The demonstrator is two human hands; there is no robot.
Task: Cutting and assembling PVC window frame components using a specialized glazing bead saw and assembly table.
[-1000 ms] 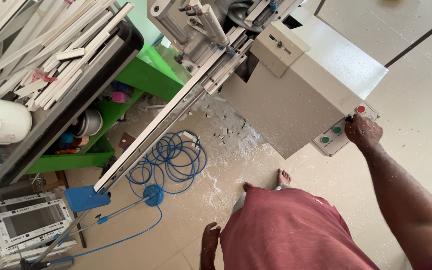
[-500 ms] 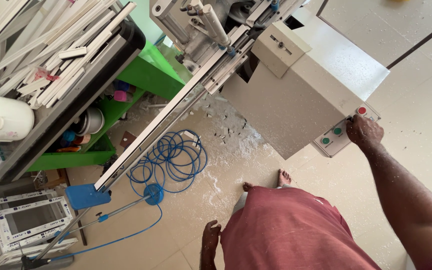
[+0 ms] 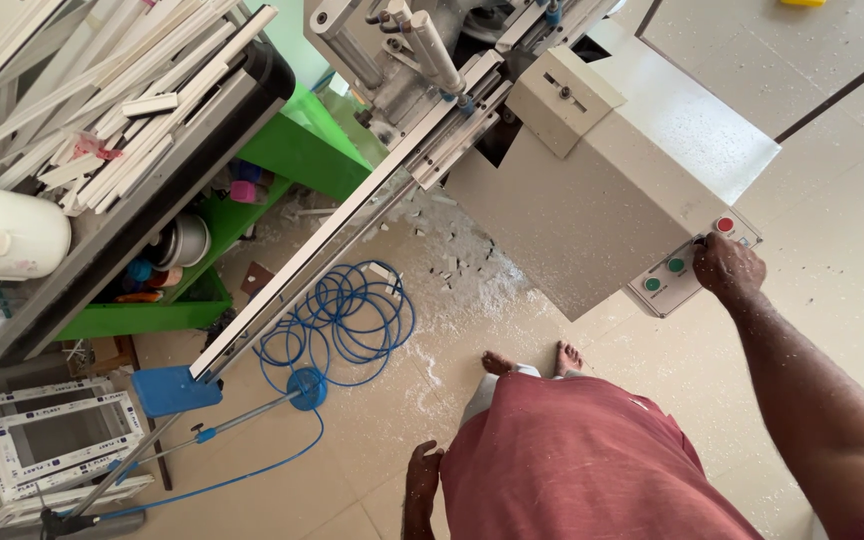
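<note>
My right hand [image 3: 725, 272] rests on the small control panel [image 3: 672, 282] of a beige cutting machine [image 3: 592, 180], fingers curled at the panel beside a red button [image 3: 724, 225] and two green buttons [image 3: 676, 265]. A long white profile strip [image 3: 352, 225] lies clamped in the machine and runs down to the left onto a blue support stand [image 3: 174, 389]. My left hand [image 3: 421, 480] hangs loosely by my side next to my red garment, holding nothing. My bare feet [image 3: 532, 360] stand on the dusty floor.
A coiled blue hose [image 3: 347, 320] lies on the floor among white chips. At left a rack [image 3: 102, 130] carries several white profile strips, with a green shelf [image 3: 202, 270] and a white bucket [image 3: 12, 235]. White window frames [image 3: 52, 440] lean at lower left.
The view has shifted slightly. My right hand stays on the control panel and my left hand stays at my side.
</note>
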